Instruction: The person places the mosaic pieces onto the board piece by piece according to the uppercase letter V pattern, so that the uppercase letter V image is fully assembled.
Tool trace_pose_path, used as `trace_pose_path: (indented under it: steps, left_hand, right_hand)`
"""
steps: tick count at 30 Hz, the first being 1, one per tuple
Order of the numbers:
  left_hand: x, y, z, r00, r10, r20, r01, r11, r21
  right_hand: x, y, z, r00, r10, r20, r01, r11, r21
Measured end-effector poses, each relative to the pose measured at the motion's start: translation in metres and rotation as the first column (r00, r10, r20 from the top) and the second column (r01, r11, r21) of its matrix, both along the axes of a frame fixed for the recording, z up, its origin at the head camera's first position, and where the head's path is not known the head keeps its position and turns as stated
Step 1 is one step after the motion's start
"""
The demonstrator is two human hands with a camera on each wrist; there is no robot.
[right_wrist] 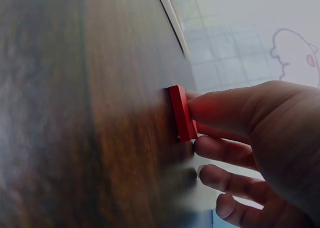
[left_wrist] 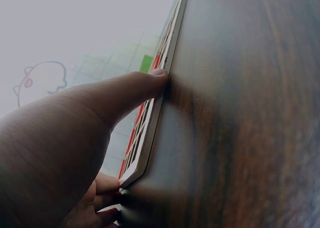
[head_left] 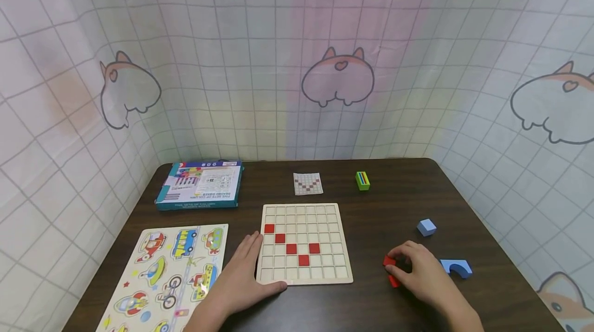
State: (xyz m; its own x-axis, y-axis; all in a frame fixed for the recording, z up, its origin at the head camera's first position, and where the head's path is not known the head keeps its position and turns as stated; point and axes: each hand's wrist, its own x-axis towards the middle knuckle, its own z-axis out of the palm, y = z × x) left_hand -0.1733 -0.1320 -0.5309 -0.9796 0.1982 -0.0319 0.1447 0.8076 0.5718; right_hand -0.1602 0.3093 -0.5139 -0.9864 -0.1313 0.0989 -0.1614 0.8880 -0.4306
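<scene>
A pale wooden grid board [head_left: 344, 273] lies at mid-table with several red squares, such as one red square [head_left: 303, 260], in its cells. My left hand [head_left: 246, 278] steadies it, fingers along its left edge and thumb at its front edge; in the left wrist view the thumb [left_wrist: 135, 87] touches the rim. To the right, my right hand [head_left: 424, 272] pinches a small red tile [head_left: 389, 261] between thumb and forefinger. A second red tile [head_left: 394, 281] lies just in front, below the thumb; in the right wrist view a red tile [right_wrist: 181, 112] stands out beside the thumb.
A small pattern card [head_left: 308, 184] and a green striped block [head_left: 363, 181] sit behind the board. A blue cube [head_left: 426, 227] and blue arch [head_left: 457, 267] are near the right hand. At left are a picture puzzle board [head_left: 153, 254] and a flat box [head_left: 199, 185].
</scene>
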Motion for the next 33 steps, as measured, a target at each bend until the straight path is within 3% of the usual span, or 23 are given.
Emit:
trace_pose_path:
  steps: [22,33]
  left_hand:
    - [0.002,0.000,0.001,1.000,-0.015,-0.017,0.015,1.000,0.017]
    - [0.003,0.001,0.005,1.000,-0.012,-0.008,0.012,1.000,0.006]
  right_hand:
    - [-0.007,-0.014,0.006,1.000,0.007,-0.003,-0.007,1.000,-0.009]
    - [-0.019,-0.035,0.003,0.994,0.094,-0.064,-0.096,0.995,-0.038]
